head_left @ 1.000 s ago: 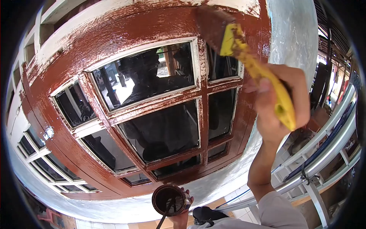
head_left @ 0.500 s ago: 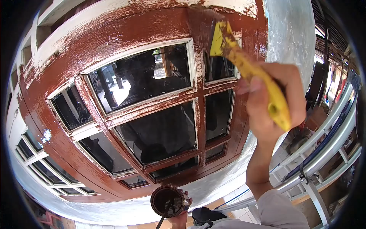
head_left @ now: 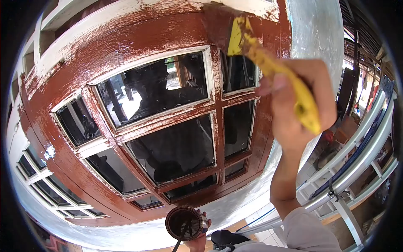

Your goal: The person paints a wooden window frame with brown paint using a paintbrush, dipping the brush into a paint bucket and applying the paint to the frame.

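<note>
My right hand [head_left: 305, 98] is wrapped round the paint-smeared yellow handle of a wide paintbrush [head_left: 262, 61]. Its bristles, blurred, lie against the upper part of a wooden window frame [head_left: 138, 35], which is coated in reddish-brown paint with pale streaks showing through. Low in the head view, my left hand [head_left: 204, 233] grips an open paint can [head_left: 169, 221] from its right side. Dark paint coats the can's inside, and a thin stick [head_left: 179, 239] leans out over its rim.
Dark glass panes [head_left: 172, 147] with pale, partly painted edges fill the frame. A grey-white wall [head_left: 317, 29] borders it on the right. Metal rails [head_left: 357, 168] stand at the right, tied with a dark strip. A second white-framed window [head_left: 50, 191] is at lower left.
The paintbrush and my right hand have shifted slightly up and left along the top of the frame. My left hand still holds the paint can in nearly the same place.
</note>
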A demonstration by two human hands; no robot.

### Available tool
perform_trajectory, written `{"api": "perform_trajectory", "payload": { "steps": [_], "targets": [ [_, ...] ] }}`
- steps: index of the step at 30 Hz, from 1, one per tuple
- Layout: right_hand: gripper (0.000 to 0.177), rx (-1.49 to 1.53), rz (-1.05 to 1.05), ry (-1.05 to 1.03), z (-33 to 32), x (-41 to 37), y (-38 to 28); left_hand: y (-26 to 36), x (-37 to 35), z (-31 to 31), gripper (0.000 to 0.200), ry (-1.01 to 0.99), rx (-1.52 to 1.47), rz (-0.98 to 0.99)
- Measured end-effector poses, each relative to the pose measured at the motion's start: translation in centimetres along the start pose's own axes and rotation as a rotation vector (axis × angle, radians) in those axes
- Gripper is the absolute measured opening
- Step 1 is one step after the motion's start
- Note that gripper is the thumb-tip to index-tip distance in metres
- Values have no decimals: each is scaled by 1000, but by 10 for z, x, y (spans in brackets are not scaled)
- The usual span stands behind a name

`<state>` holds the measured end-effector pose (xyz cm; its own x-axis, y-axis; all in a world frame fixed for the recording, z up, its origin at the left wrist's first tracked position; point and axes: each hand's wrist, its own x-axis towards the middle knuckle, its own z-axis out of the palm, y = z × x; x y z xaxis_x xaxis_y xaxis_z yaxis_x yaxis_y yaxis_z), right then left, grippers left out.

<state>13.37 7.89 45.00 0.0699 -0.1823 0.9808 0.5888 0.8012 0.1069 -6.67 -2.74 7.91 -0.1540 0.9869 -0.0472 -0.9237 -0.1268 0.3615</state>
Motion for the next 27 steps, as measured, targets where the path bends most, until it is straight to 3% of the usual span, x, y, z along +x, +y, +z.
{"api": "perform_trajectory", "payload": {
  "steps": [5, 7, 11, 18, 22, 27],
  "targets": [
    [18, -45, -76, -131, -16, -25, -11, 4, -1, 17, 72, 86, -168, -65],
    [11, 49, 15, -38, -21, -26, -9, 7, -3, 29, 72, 131, -266, -108],
    [12, 155, 89, 137, -15, -1, -11, 0, 1, 1, 69, -25, -66, -11],
    [16, -92, -9, -38, -2, -3, -3, 0, 2, -1, 66, 22, -100, -24],
    [19, -127, -55, -15, -19, -20, -2, 1, 1, 3, 67, 61, -2, 12],
    [27, 115, 148, 262, -27, -16, 7, 2, 2, -4, 68, 18, -95, -1]
  ]
}}
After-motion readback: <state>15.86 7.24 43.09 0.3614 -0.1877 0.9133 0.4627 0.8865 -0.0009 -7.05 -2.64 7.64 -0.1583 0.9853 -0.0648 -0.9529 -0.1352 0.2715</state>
